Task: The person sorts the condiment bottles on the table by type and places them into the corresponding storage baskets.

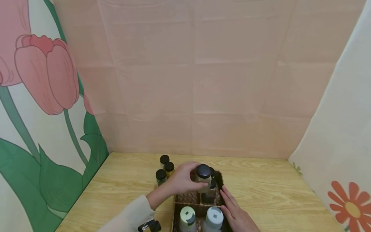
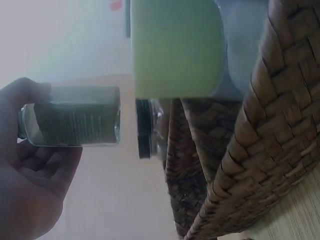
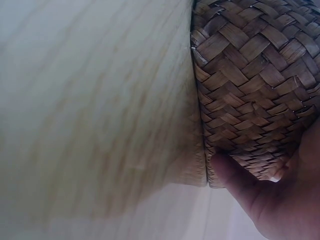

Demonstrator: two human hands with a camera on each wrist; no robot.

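Note:
A small glass jar with a black lid (image 1: 204,171) is in my left hand (image 1: 185,177), thumb and fingers around its sides. In the left wrist view the jar (image 2: 82,117) shows a printed label, and its base is clear of the woven basket (image 2: 285,100). Below it, in a back compartment, stand black-lidded jars (image 1: 212,185), partly covered by the held one. My right hand (image 1: 236,211) lies along the basket's right side, fingers fairly straight; the right wrist view shows a finger against the woven wall (image 3: 250,100).
In the basket's front compartments stand a bottle with a pale green cap (image 1: 187,214) and one with a whitish cap (image 1: 215,217). Several black-lidded jars (image 1: 161,175) stand left of the basket on the wooden table (image 1: 261,187). A pink cloth (image 1: 191,80) hangs behind.

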